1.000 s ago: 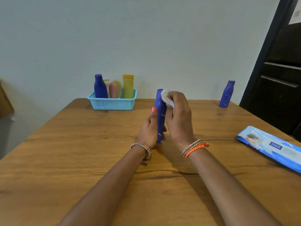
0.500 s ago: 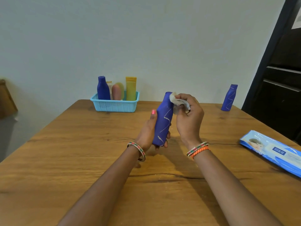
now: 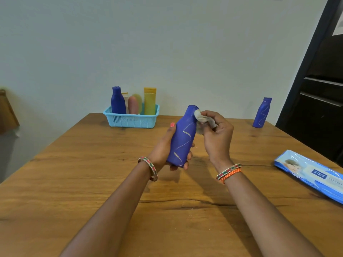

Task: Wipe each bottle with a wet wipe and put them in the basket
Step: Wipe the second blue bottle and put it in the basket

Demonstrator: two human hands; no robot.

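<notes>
So the blue bottle (image 3: pixel 182 138) is up off the wooden table (image 3: pixel 74 182), tilted a bit with its top leaning away and to the right. The left hand (image 3: pixel 163 151) grips it around the lower half, thumb up along the left side, fingertips poking out under the base on the right. The bottle has a thin pale squiggle running down its front.

The right hand (image 3: pixel 217 134) sits just right of the bottle's neck, fingers curled and pinching a crumpled wet wipe (image 3: pixel 203 118). The wipe touches the bottle right at the shoulder near the top.

Behind the bottle and to its left, at the far edge of the table against the wall, there's a light blue basket (image 3: pixel 131 120). Standing in it: a dark blue bottle (image 3: pixel 118 101) on the left, a pink bottle (image 3: pixel 132 105) in the middle, a yellow bottle (image 3: pixel 150 101) on the right. There's also a pale one tucked behind the pink, mostly hidden.

Behind the held bottle and well off to its right, a second blue bottle (image 3: pixel 262 113) stands upright on the table by itself. Closer in on the right, near the table edge, a blue pack of wipes (image 3: pixel 313 175) lies flat.

Both wrists have bangles, and the right one has an orange band too.
</notes>
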